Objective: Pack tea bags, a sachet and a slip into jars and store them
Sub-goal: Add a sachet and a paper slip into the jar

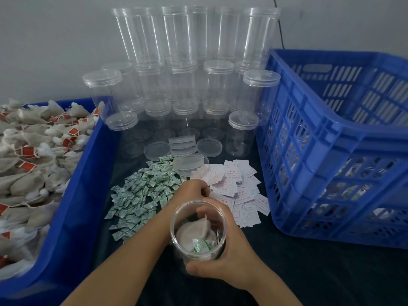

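Open jar [198, 230]: clear glossy plastic, smooth wall. Stacked jars [187, 62] and loose lids [157, 150]: same clear plastic. Tea bags [33, 151]: matt off-white fibrous mesh, red paper tags. Sachets [141, 195]: glossy printed film. Slips [238, 191]: matt white paper. Crate [331, 151]: blue moulded plastic, slight sheen. Table cover [309, 272]: dark matt cloth.

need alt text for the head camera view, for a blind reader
A right hand grips an open clear plastic jar holding tea bags and a green sachet, while the left hand reaches the white paper slips. Empty jars stand stacked behind.
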Motion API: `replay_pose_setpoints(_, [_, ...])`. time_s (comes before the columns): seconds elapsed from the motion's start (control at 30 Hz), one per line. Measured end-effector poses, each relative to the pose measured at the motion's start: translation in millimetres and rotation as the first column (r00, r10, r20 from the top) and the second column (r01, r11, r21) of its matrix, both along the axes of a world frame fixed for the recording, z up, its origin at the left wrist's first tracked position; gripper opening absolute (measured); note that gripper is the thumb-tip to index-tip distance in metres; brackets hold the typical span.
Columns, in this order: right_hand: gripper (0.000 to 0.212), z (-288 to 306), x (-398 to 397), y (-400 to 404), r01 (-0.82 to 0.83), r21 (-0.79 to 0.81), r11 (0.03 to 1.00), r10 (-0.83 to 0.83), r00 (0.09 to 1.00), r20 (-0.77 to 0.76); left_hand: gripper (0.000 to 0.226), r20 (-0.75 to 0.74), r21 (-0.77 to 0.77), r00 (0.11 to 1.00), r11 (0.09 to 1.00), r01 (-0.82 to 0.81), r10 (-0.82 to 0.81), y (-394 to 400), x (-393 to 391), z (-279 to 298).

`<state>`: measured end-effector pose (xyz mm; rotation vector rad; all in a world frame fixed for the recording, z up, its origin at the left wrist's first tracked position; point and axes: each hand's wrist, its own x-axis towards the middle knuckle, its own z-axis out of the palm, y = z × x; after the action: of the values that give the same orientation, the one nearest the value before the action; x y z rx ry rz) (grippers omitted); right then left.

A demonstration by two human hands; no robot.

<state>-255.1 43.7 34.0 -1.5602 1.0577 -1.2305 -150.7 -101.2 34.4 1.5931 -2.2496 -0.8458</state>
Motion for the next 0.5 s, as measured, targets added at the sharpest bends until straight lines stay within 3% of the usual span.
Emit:
replay_pose_setpoints(0.33, [0.087, 3.8, 0.1, 1.6, -0.016, 0.016, 1.000, 0.016, 1.000, -0.008, 0.021, -0.009, 0.029, 0.993, 0.993, 0.117, -0.116, 3.0, 9.6, 18.1])
replay_pose_setpoints(0.5, [0.091, 1.2, -0.5, 2.9, -0.011, 0.055, 0.998, 0.013, 0.999, -0.032, 0.013, -0.102, 0.046, 0.986, 0.989, 0.138, -0.132, 1.9, 15.0, 19.3])
